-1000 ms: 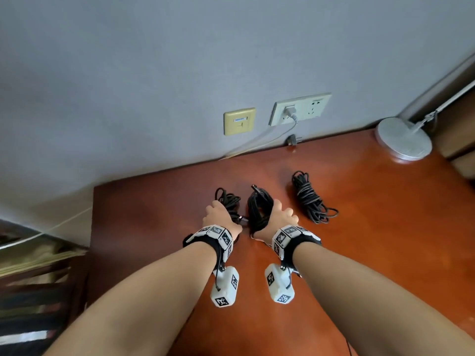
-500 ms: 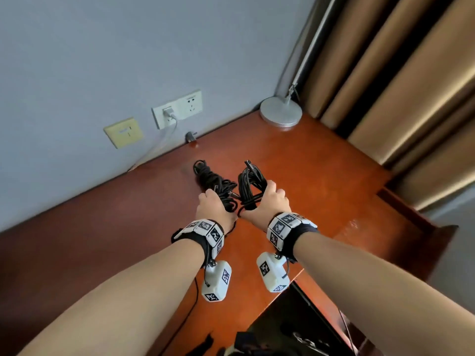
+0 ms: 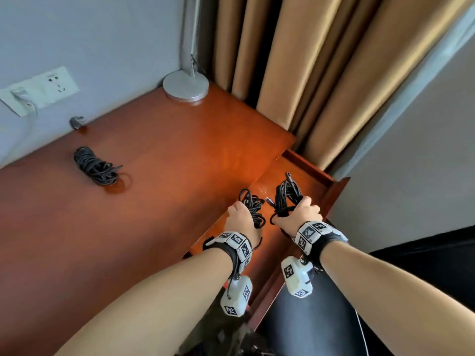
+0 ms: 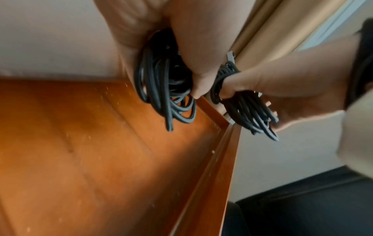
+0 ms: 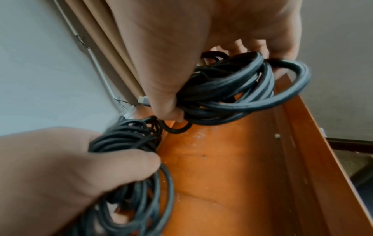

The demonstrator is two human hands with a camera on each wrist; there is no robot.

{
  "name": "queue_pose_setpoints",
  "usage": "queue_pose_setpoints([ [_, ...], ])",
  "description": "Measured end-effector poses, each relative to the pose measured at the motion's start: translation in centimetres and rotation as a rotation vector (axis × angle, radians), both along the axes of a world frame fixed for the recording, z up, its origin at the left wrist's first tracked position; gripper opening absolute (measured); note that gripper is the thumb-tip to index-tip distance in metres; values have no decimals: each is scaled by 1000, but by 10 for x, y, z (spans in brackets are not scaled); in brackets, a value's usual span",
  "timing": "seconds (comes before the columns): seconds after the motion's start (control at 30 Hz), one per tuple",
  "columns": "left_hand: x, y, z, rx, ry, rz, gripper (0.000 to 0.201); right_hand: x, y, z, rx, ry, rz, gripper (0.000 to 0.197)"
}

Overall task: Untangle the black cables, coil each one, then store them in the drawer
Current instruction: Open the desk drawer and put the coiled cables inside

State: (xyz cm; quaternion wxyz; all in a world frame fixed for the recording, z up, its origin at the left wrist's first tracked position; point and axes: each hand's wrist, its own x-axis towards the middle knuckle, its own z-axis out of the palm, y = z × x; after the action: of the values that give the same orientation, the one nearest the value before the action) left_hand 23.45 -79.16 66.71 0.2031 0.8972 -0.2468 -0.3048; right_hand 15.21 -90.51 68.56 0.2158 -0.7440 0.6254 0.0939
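a: what is the left hand (image 3: 240, 222) doing?

b: its grip is clenched round a coiled black cable (image 3: 253, 206), loops of thin dark cord bunched into a loose hank. in the left wrist view several loops hang below the fingers (image 4: 198, 86), over the drawer floor.

a: and the right hand (image 3: 300, 217)?

b: it grasps a second coiled cable (image 3: 286, 196), thumb and fingers wrapped round the middle of the bundle. a metal plug end sticks up from the top and another pokes out to the side. both bundles are held above the open drawer (image 3: 331, 191), just beside each other, not resting on its floor.

a: any other cable?

b: a third coil (image 3: 96, 167) lies on the worktop (image 3: 180, 160), well apart from the hands, near the wall, with one loose loop spilling out to its side.

a: what does the drawer look like?

b: orange-brown wood, with small pale specks on its floor.
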Motion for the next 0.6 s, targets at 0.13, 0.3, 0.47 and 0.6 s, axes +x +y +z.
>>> queue_pose_setpoints([
  [0.13,-28,-10,-43,110,40,16,80,-7,-9,-29,52,26,-33,87],
  [0.3,-31,-16,-80,177,-23,146,81,0,-21,-58,62,21,-48,82],
  [0.47,-20,-27,-95,180,-3,452,83,18,-37,-79,66,-27,39,93],
  [0.6,-13,-31,-93,184,0,521,76,26,-43,-87,231,-56,153,85],
])
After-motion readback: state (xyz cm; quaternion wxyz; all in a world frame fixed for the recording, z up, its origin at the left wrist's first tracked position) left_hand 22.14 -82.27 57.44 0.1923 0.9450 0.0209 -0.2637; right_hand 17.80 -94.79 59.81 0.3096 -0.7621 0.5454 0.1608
